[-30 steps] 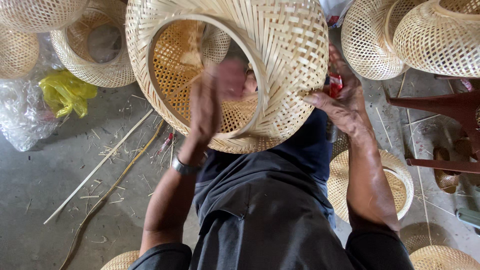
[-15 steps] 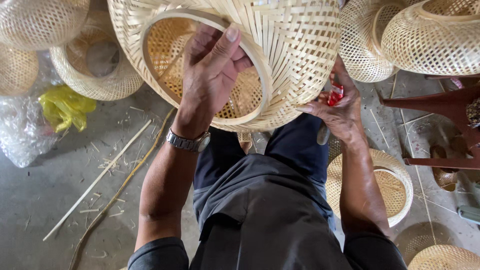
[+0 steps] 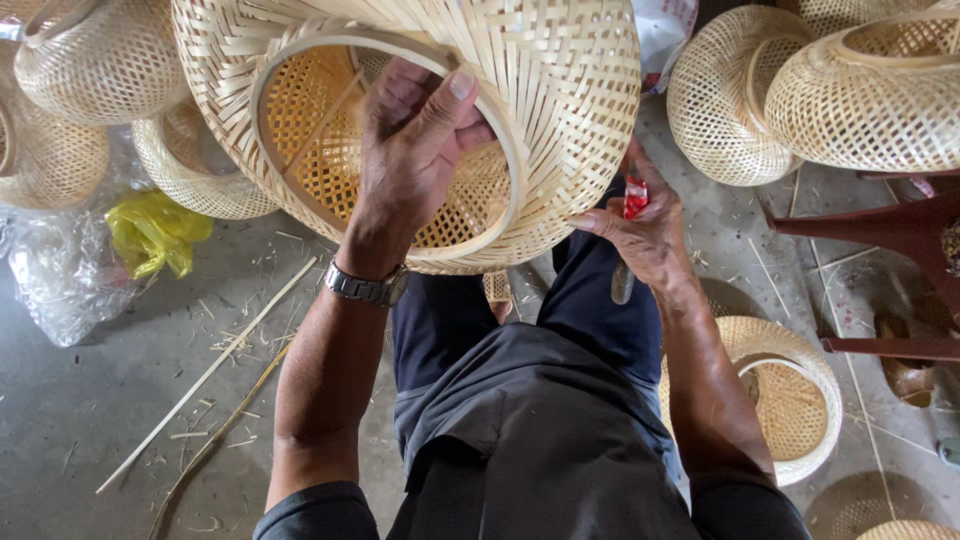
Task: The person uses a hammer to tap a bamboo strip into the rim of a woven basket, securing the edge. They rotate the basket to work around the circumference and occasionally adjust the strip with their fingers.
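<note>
Gripping the rim of the woven bamboo basket (image 3: 520, 110) held above the lap, the left hand (image 3: 415, 150) has curled further over it while the right hand (image 3: 640, 225), clenched on a red-handled tool (image 3: 634, 198), steadies its side.

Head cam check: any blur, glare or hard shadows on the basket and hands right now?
Head view: woven basket and left hand look sharp under soft, even light; no glare; only faint shadow inside the rim; right hand clear, the red-handled tool mostly hidden.
</note>
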